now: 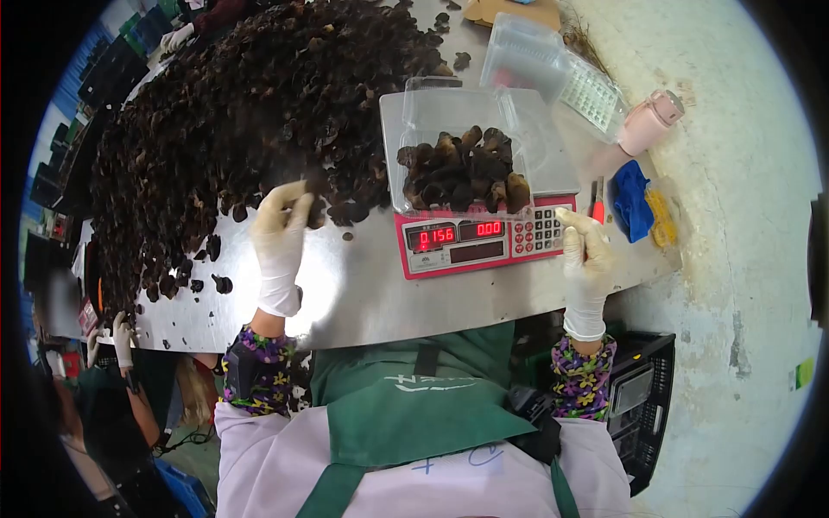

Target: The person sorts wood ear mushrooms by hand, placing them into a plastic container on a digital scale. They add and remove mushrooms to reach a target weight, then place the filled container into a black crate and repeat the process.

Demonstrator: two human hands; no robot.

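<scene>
My left hand (283,226), in a white glove, is over the near edge of a big heap of dark wood ear mushrooms (233,112). Its thumb and fingers pinch a dark wood ear piece (317,183), slightly blurred. Beside the lower right corner of a red digital scale (479,263) is my gloved right hand (587,256), fingers curled together, with nothing visible in it. An open clear plastic box (518,151) rests on the scale's platform, with wood ear mushrooms (462,173) inside. The display reads 0.156 and 0.00.
On the right are stacked clear containers (522,56), a pink bottle (652,121), a red-handled tool (598,203), a blue cloth (632,200) and yellow material (663,216) near the wall. Other people's gloved hands (123,341) work at the left. A black crate (643,397) stands below right.
</scene>
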